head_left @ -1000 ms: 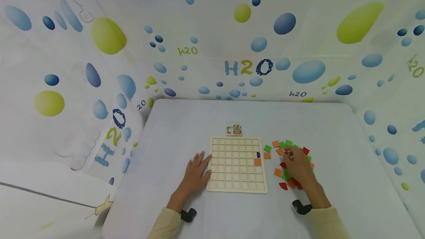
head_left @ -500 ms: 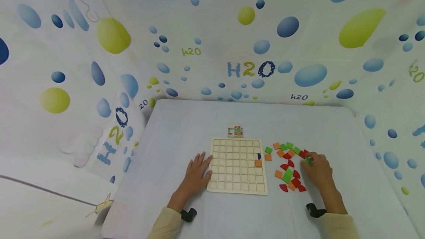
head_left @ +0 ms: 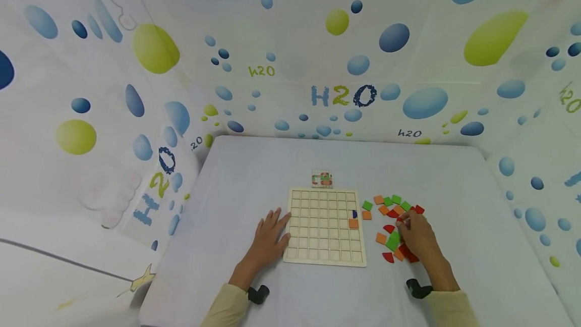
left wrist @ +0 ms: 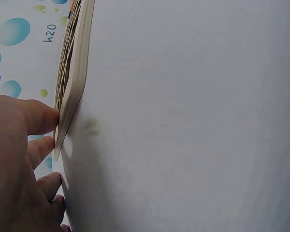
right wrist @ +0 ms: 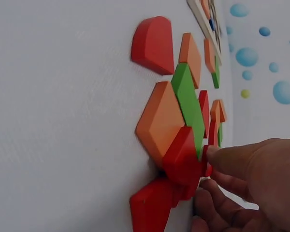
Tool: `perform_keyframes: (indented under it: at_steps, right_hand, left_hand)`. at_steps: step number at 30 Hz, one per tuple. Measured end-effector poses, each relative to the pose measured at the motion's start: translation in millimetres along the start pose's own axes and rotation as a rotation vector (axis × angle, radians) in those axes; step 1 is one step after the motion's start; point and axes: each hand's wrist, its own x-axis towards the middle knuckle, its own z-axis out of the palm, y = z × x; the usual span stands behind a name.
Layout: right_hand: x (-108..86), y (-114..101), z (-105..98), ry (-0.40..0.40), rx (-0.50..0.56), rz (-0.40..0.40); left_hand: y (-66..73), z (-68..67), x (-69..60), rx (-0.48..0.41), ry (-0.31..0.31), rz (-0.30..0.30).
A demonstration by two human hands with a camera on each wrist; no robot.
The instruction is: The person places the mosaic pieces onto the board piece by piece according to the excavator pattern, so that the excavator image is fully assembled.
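Note:
A pale wooden grid board [head_left: 317,240] lies on the white table. An orange square [head_left: 353,223] and a small dark blue piece [head_left: 354,214] sit in its right-hand cells. My left hand [head_left: 269,238] rests flat with spread fingers, touching the board's left edge; the left wrist view shows thumb and finger against the board's side [left wrist: 78,67]. My right hand [head_left: 419,236] is over the loose pieces, thumb and fingertips pinching a small red piece [right wrist: 206,162]. Beneath and around it lie red quarter-circles [head_left: 388,257], green squares [head_left: 393,240] and orange squares [head_left: 381,238]; some are hidden by the hand.
A small patterned card [head_left: 322,178] lies just behind the board. A green square [head_left: 367,205] and an orange square [head_left: 366,215] are close to the board's right edge. A printed curtain [head_left: 290,39] surrounds the table's [head_left: 254,165] back and sides.
My right hand went from the upper middle of the pile to its right side, then back left to a red piece. The left hand stays at the board's edge.

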Motion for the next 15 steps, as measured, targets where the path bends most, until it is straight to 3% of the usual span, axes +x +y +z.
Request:
perform_keyframes:
  at_steps: [4, 11, 15]
  right_hand:
    - [-2.3, 3, -4, -0.015, -0.001, 0.036]
    - [0.0, 10, 1, 0.003, -0.008, -0.024]
    - [2.4, 11, 5, 0.012, -0.025, -0.038]
  left_hand:
    - [1.8, -0.7, -0.3, -0.017, 0.017, 0.022]
    - [0.5, -1.7, -1.1, -0.002, -0.01, -0.009]
    - [0.4, -2.1, -2.1, -0.022, -0.004, 0.009]
